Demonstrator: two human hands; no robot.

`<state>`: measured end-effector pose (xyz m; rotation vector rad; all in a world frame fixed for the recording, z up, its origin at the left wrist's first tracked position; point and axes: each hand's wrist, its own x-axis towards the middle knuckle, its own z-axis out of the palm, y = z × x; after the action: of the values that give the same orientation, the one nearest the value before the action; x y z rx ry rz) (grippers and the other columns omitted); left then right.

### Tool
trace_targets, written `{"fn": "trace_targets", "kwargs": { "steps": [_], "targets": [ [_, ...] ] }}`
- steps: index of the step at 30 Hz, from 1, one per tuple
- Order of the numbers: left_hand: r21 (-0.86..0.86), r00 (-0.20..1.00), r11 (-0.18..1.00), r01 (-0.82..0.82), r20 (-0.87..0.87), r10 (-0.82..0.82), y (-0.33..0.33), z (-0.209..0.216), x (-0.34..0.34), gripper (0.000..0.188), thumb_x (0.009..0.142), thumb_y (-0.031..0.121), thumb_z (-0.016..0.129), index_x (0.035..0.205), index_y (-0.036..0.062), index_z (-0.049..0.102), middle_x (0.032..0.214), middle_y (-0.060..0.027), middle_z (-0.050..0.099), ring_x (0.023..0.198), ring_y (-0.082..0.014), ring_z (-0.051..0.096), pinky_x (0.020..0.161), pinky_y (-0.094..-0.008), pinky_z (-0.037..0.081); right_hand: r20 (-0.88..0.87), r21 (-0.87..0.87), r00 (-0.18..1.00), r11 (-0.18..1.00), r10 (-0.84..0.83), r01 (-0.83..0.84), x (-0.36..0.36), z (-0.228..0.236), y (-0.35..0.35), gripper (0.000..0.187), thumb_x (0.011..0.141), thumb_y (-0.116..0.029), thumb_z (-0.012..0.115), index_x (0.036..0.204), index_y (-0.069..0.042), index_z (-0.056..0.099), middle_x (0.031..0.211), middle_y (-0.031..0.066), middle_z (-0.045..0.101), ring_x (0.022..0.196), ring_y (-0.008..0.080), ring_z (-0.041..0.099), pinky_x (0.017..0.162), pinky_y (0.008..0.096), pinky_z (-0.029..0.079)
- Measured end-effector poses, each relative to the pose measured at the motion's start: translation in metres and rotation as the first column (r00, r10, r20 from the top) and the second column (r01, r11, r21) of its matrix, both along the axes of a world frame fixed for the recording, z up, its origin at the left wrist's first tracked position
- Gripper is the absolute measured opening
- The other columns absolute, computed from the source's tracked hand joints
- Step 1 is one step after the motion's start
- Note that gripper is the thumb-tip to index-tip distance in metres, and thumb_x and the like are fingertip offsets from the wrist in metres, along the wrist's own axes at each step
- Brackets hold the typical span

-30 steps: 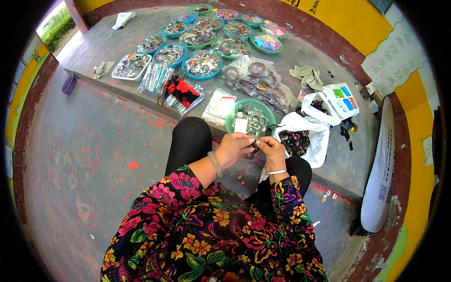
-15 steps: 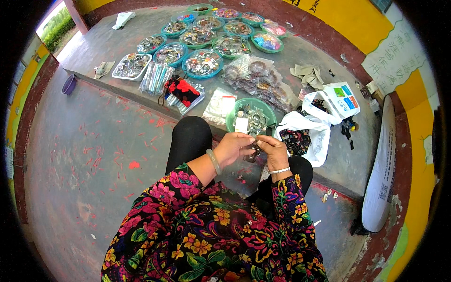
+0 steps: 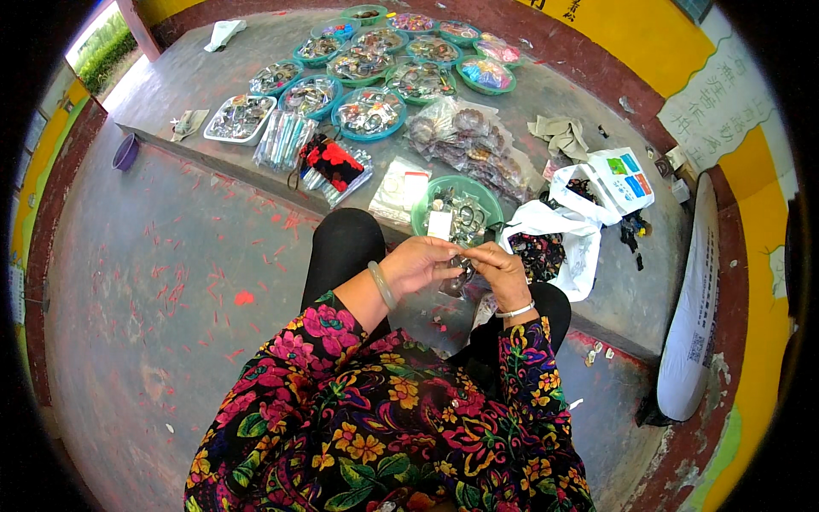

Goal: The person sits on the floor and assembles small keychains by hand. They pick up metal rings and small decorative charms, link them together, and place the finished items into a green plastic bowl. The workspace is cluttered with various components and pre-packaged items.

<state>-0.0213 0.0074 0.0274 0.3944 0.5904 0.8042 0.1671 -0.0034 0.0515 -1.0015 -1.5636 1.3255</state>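
My left hand (image 3: 416, 263) and my right hand (image 3: 502, 273) meet in front of my knees, thumbs and fingertips pinched together. Between them hangs a small clear packet (image 3: 458, 282) with dark, ring-like pieces in it; the fingers cover its upper edge, and its contents are too small to name. Just beyond the fingertips stands a green basket (image 3: 493, 198) heaped with similar packets, a white card (image 3: 439, 225) among them. To the right of my right hand, an open white plastic bag (image 3: 583, 256) holds dark patterned bits.
Round baskets of packaged small goods (image 3: 369, 113) crowd the raised ledge ahead. Nearer lie bundled pens (image 3: 284, 141), a black and red pouch (image 3: 334, 164) and a pile of clear packets (image 3: 469, 136). A second white bag (image 3: 621, 183) and crumpled cloth (image 3: 559, 136) are at right. A purple bowl (image 3: 125, 153) sits on the lower floor.
My right hand has turned slightly, its wrist moving a little to the right. Both hands still pinch at the same spot with the packet between them.
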Motion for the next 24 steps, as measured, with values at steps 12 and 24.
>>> {"fn": "trace_targets", "kwargs": {
  "steps": [12, 24],
  "targets": [
    [-0.006, 0.997, 1.000, -0.012, 0.082, 0.013, -0.001, 0.006, -0.002, 0.017, 0.083, 0.004, 0.053, 0.095, -0.0072, 0.057, 0.092, -0.0096, 0.058, 0.083, -0.0168, 0.059, 0.077, -0.0299, 0.054, 0.097, 0.112, 0.995, 0.994, -0.006, -0.005, 0.002, -0.006, 0.001, 0.021, 0.077, 0.005, 0.054, 0.091, -0.004, 0.067, 0.083, 0.0027, 0.056, 0.078, 0.0118, 0.053, 0.069, 0.0204, 0.041],
    [0.036, 0.996, 0.999, -0.039, -0.074, 0.042, -0.002, 0.003, 0.003, 0.019, 0.085, 0.008, 0.053, 0.095, -0.0078, 0.056, 0.092, -0.0107, 0.058, 0.080, -0.0158, 0.060, 0.073, -0.0271, 0.055, 0.134, 0.176, 0.990, 0.984, -0.032, 0.008, 0.000, -0.009, 0.002, 0.020, 0.078, 0.004, 0.052, 0.089, -0.004, 0.067, 0.081, 0.0034, 0.056, 0.074, 0.0118, 0.053, 0.066, 0.0209, 0.041]
  ]
}}
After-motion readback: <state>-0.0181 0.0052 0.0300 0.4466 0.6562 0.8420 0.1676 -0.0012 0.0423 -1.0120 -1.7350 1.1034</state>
